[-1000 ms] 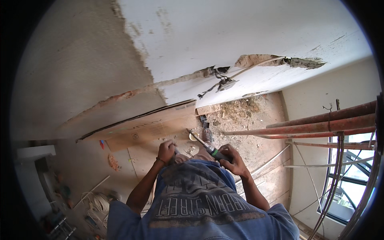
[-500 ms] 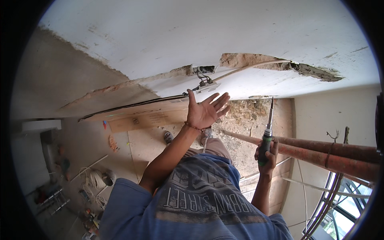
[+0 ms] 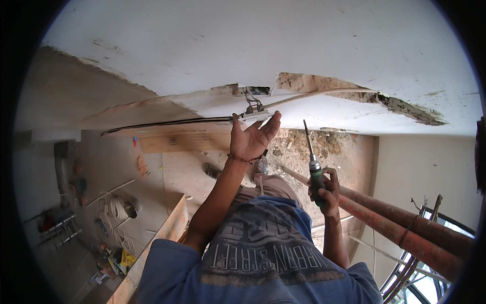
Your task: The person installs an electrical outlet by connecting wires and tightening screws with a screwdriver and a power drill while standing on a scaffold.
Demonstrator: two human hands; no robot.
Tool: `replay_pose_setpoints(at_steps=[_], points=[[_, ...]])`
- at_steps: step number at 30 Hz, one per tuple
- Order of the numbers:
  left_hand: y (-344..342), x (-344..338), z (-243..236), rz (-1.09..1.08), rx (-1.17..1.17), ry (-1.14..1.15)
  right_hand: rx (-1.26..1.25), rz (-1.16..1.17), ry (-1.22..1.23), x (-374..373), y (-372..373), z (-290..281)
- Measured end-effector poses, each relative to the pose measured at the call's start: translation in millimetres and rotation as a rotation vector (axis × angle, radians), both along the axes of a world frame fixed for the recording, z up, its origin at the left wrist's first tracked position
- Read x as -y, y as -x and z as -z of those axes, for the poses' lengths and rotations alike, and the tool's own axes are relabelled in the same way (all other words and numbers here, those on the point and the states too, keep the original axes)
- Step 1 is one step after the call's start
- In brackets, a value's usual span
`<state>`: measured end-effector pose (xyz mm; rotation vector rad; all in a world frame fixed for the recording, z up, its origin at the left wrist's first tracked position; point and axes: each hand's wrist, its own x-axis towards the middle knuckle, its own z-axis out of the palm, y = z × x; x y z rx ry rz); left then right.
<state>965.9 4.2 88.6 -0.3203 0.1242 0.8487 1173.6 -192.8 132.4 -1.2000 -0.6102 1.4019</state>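
Palm up and fingers spread, my left hand point(image 3: 250, 139) reaches the white electrical fitting point(image 3: 257, 116), its fingertips touching or just under it. The fitting dangles on grey wires point(image 3: 251, 100) from a dark cavity in the plastered white wall point(image 3: 304, 45). A white conduit point(image 3: 309, 93) runs rightward from it along a chipped channel point(image 3: 410, 111). To the right, my right hand point(image 3: 324, 190) grips a screwdriver point(image 3: 316, 175) with a green and black handle, its metal tip pointing up toward the wall.
Cardboard point(image 3: 192, 144) leans below the wall. Thick rusty pipes point(image 3: 400, 233) cross at the right, near a window point(image 3: 433, 286). A wooden board point(image 3: 172, 218) is at lower left, with coiled cable point(image 3: 116, 207), tools point(image 3: 119, 258) and debris point(image 3: 298, 142) on the floor.
My left hand has risen from low near my waist to the fitting, opening out palm up. The screwdriver now points upward, further right than before. The view has shifted toward the wall.
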Motion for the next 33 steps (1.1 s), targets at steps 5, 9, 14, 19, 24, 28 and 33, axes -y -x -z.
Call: replay_pose_setpoints(at_steps=[5, 9, 14, 19, 24, 28, 33], points=[[7.9, -13.9, -21.4, 0.002, -0.030, 0.064, 0.025, -0.039, -0.048, -20.5, -8.6, 6.7], [7.1, -17.7, -3.6, 0.029, -0.007, 0.134, 0.062, -0.075, -0.038, -27.3, -14.0, 4.5], [5.8, -16.0, 26.9, -0.047, 0.020, -0.151, 0.067, -0.051, -0.007, -23.4, -15.0, 2.7], [19.9, -26.0, 36.1, 0.019, -0.085, -0.225, 0.135, -0.043, 0.046, -11.8, -15.3, 4.3], [30.0, -33.6, 38.1, 0.108, -0.158, -0.222, 0.319, -0.057, 0.062, -7.6, -11.3, -11.5], [33.5, -32.9, 35.2, 0.100, -0.048, -0.176, 0.569, -0.098, 0.005, -5.4, -14.8, -14.5], [31.4, -28.2, -1.3, 0.178, -0.054, 0.131, 0.705, -0.085, -0.066, -17.7, -1.4, -40.1]])
